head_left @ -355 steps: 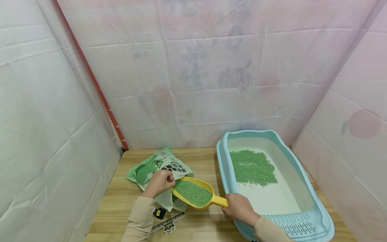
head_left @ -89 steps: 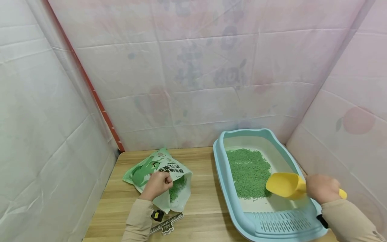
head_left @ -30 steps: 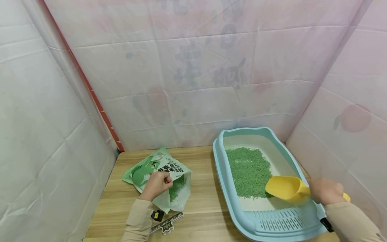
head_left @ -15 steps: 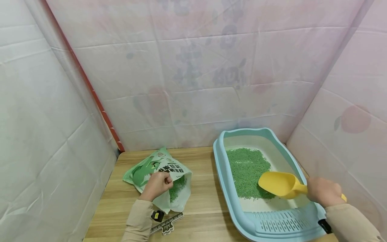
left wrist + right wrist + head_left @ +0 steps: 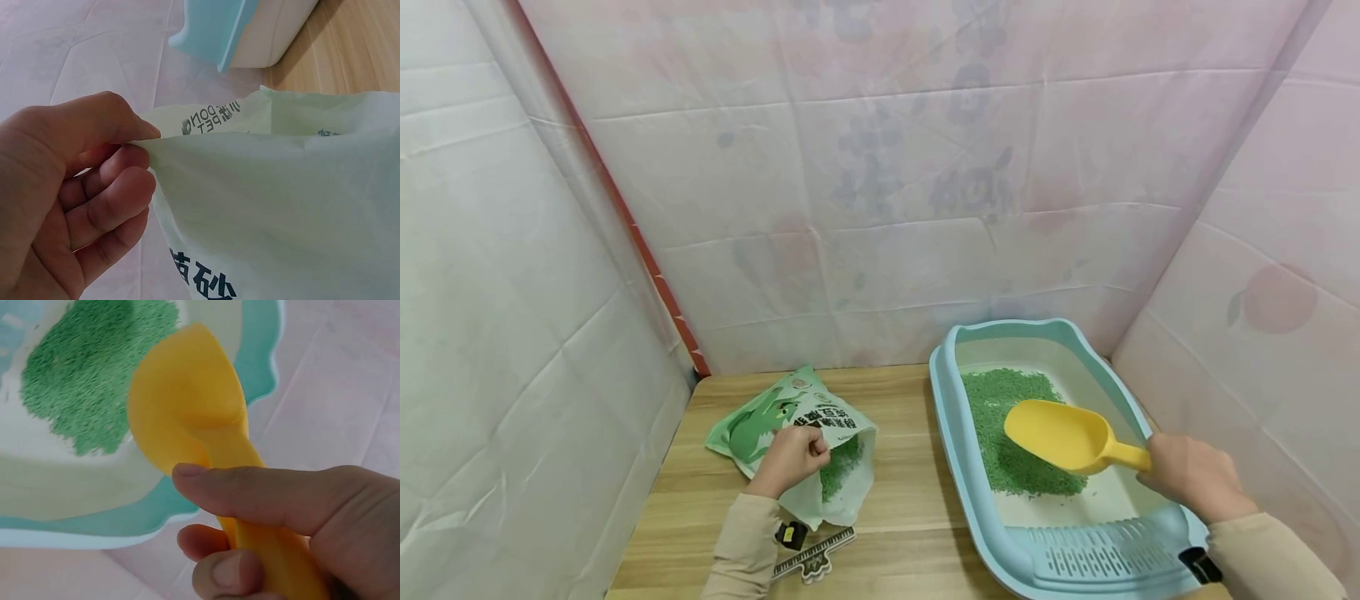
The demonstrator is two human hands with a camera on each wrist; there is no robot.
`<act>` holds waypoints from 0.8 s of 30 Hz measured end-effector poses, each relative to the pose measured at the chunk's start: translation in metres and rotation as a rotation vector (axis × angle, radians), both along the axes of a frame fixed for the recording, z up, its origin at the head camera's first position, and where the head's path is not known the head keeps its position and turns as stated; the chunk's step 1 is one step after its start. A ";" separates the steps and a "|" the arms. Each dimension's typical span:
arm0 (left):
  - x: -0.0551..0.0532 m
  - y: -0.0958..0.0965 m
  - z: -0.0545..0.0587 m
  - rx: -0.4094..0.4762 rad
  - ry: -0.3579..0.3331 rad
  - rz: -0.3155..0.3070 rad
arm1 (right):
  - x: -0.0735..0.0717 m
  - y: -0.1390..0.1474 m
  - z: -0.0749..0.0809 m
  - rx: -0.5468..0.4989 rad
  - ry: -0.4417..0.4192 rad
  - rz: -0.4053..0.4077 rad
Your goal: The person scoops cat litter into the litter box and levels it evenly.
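My right hand grips the handle of a yellow scoop, whose bowl looks empty and hangs over the litter box. Fingers and thumb wrap the scoop's handle in the right wrist view. Green pellet litter covers the back left of the box floor, partly hidden by the scoop. On the left, my left hand pinches the mouth edge of a green and white litter bag lying on its side. More green pellets show inside its mouth. Thumb and index finger hold the bag's edge in the left wrist view.
The light blue litter box stands at the right of the wooden table, with a slotted step at its front. A black and white ruler-like clip lies below the bag. Sheeted walls enclose the back and sides.
Since 11.8 s ago the scoop, then full at the bag, has moved right over the box and emptied; the litter patch has grown. Lately it shifted left and up. The left hand stays put.
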State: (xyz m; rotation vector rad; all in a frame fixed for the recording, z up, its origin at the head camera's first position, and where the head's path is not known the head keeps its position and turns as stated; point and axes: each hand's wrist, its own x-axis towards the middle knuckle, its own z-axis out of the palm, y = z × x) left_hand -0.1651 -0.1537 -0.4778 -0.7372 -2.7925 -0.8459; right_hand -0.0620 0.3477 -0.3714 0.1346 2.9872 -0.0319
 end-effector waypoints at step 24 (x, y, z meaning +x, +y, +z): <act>-0.001 0.000 0.000 0.000 0.004 -0.006 | 0.006 -0.045 0.026 0.032 0.213 0.114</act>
